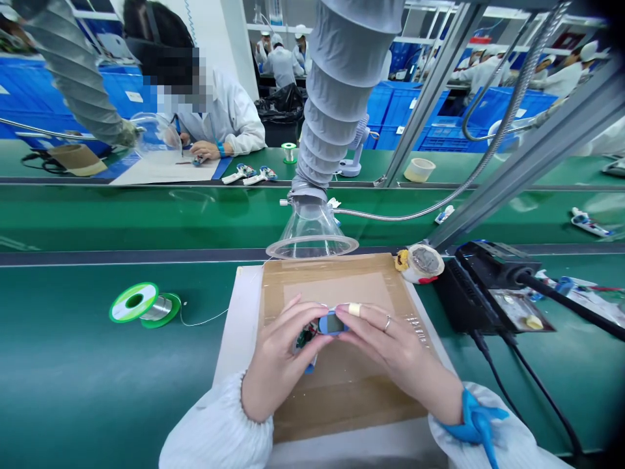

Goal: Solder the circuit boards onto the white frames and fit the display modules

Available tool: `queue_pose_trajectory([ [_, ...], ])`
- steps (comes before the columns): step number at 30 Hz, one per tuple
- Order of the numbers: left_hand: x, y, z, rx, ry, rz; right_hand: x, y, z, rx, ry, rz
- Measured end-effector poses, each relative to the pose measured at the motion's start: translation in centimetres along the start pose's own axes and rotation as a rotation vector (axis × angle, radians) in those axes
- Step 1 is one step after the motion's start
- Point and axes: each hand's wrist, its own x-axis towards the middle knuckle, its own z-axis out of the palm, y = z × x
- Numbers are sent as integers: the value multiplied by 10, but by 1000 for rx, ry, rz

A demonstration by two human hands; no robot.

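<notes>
Both my hands meet over a brown cardboard pad (342,391) on the green bench. My left hand (276,361) curls its fingers round a small blue device (331,323) with a grey screen and a green circuit board (305,337) showing beneath. My right hand (390,345), with a ring and a plaster on one finger, pinches the same device from the right. A blue strap (476,420) wraps my right wrist.
A solder spool (141,305) with loose wire lies left. A clear fume hood (312,238) on a grey hose hangs just behind the pad. A tip-cleaner pot (422,262) and a black soldering station (488,286) with cables sit right. Another person works across the conveyor.
</notes>
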Motion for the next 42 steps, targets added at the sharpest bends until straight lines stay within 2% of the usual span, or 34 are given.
queue_pose_trajectory([
  [6, 1, 3, 1, -27, 6, -27, -3, 4, -1, 3, 37, -74],
  [12, 1, 6, 7, -34, 30, -37, -5, 7, -7, 120, 38, -63],
  [18, -2, 10, 9, 44, -5, 38, -2, 9, -8, 175, 80, 95],
  [26, -2, 14, 12, 133, -56, 111, 3, 5, -10, 190, -110, 231],
  [31, -1, 14, 12, 47, -36, -4, -3, -3, -13, 201, -148, 196],
  [36, 1, 15, 12, -30, 0, -52, -19, 1, -8, 32, 77, -2],
  [38, 0, 16, 12, -94, -12, -67, -25, 5, -5, -42, 96, -61],
  [40, -3, 17, 13, -174, 5, -167, -29, 8, -3, -94, 104, -87],
  [42, -7, 18, 15, -275, 15, -368, -29, 7, -3, -122, 160, -75],
])
